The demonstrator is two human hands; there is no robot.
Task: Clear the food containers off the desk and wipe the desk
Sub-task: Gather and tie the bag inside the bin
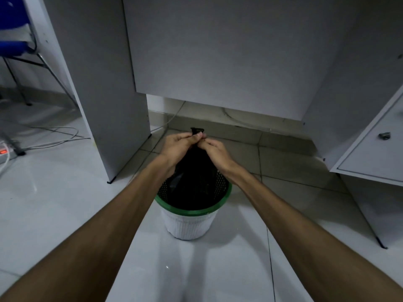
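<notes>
Tying the bag over the bin

Left hand [177, 144] and right hand [214, 149] pinch the black bag's [192, 179] neck, standing upright directly above the bin [192, 223].

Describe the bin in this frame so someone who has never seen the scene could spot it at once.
On the pale tiled floor before the white desk panel stands a small bin. It has white ribbed sides and a green rim, and both hands pinch shut the black bag rising from it.

A bin [192, 223] is set on the floor [65, 214] before the worktop's back panel [229, 51]. A bag [194, 171] is held in it, gathered above between the left hand [178, 147] and the right hand [216, 151]. A chair [19, 46] is placed far left, a drawer unit [375, 153] right.
</notes>
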